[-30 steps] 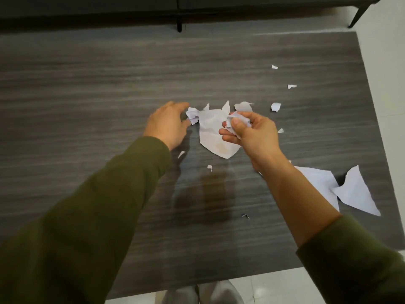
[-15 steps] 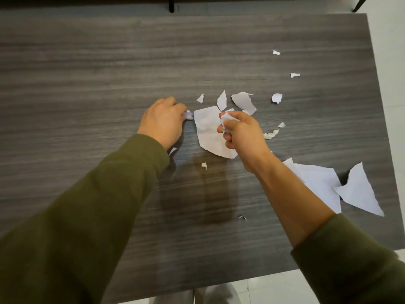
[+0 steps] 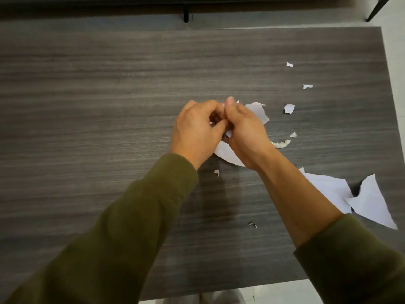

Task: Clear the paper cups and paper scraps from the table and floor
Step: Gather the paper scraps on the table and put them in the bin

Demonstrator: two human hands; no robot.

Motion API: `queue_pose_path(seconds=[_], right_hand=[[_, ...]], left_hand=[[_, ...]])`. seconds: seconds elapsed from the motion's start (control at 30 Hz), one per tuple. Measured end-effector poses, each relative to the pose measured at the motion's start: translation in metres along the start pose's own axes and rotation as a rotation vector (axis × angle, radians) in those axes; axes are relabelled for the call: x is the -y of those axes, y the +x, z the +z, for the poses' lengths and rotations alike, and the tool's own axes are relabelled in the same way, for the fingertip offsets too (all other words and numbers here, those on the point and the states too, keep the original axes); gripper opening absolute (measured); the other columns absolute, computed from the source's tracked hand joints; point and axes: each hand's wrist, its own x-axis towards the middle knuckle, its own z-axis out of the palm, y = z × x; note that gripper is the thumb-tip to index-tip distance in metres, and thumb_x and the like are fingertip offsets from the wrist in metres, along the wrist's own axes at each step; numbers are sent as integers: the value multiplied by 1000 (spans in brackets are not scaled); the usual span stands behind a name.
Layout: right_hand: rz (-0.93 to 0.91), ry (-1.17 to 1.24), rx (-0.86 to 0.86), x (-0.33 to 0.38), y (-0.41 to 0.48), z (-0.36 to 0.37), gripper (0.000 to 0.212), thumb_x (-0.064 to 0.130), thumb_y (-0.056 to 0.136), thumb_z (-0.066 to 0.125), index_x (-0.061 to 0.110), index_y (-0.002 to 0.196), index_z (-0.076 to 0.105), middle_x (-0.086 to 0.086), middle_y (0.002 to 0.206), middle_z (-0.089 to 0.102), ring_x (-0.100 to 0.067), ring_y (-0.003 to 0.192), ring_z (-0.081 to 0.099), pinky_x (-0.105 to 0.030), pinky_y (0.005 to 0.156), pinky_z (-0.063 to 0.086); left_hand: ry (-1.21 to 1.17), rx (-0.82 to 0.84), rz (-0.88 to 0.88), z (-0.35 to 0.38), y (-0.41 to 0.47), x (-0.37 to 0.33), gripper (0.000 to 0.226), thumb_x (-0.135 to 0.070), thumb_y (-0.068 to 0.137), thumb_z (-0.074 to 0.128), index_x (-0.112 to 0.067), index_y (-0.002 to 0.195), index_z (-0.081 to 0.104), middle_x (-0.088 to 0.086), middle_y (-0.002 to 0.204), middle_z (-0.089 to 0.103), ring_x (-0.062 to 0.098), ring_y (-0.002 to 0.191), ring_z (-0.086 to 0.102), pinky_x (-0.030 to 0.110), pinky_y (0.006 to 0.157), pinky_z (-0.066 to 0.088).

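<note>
Head view.

- Table (image 3: 87,106): dark grey wood-grain top that fills most of the frame.
- Left hand (image 3: 197,130) and right hand (image 3: 245,132): just above centre and pressed together. The fingers of both are curled inward around the gathered scraps (image 3: 228,134), white paper that shows only in the gaps between the fingers. The right thumb points toward 12 o'clock. Both sleeves are olive green, and the right one is pushed up the forearm.
- Curved sheet (image 3: 228,155): flat on the table under both hands, with its edge showing at 6 o'clock of them.
- Torn piece (image 3: 259,111): at 1 o'clock of the right hand and partly hidden by it.
- Crumpled strip (image 3: 281,144): at 3 o'clock of the right hand, just beside the wrist.
- Small scraps, apart from one another: three toward 2 o'clock of the hands (image 3: 289,108), (image 3: 307,86), (image 3: 289,64); one just above the strip (image 3: 293,134); one at 6 o'clock near the left wrist (image 3: 216,172); one further down toward 5 o'clock (image 3: 252,224).
- Two large torn sheets (image 3: 328,189), (image 3: 370,202): at 4 o'clock near the table's right edge, with corners touching.
- Pale floor (image 3: 394,62): along the right edge at 3 o'clock.
</note>
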Motion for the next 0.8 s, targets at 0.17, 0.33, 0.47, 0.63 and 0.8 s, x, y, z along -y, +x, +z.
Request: queue_pose_path(seconds=[0.17, 0.33, 0.47, 0.63, 0.8], right_hand=[[-95, -155, -294, 9, 1, -17, 23, 24, 100, 38, 16, 84, 53, 1, 66, 56, -4, 45, 43, -17, 45, 36], [-40, -289, -384, 12, -1, -36, 39, 43, 96, 40, 20, 66, 47, 10, 53, 43, -1, 35, 34, -16, 39, 28], [-10, -326, -397, 3, -4, -49, 29, 41, 85, 60, 23, 67, 47, 15, 52, 43, -1, 43, 40, -18, 49, 32], [40, -322, -438, -10, -9, -62, 22, 12, 86, 55, 12, 107, 51, 5, 74, 52, -6, 59, 46, -19, 54, 37], [23, -347, -446, -17, -14, -63, 22, 32, 89, 54, 16, 77, 46, 1, 66, 49, -6, 53, 43, -13, 45, 39]], left_hand=[[-33, -68, -23, -9, 10, 9, 17, -31, 78, 66, -22, 92, 70, -14, 86, 51, 3, 74, 50, 13, 71, 42], [105, 122, -416, 0, 23, 32, 37, -33, 84, 65, -14, 116, 60, -1, 95, 64, 22, 99, 60, 32, 90, 46], [106, 250, -481, 27, 19, 32, 44, -41, 80, 68, -16, 115, 56, 0, 101, 66, 21, 100, 58, 35, 86, 47], [115, 233, -453, 40, 19, 24, 17, -26, 83, 66, -17, 98, 65, 1, 90, 66, 24, 93, 61, 32, 79, 48], [-245, 30, -332, 25, 3, 5, 10, -21, 88, 56, -22, 80, 63, 2, 80, 65, 21, 76, 60, 37, 72, 51]])
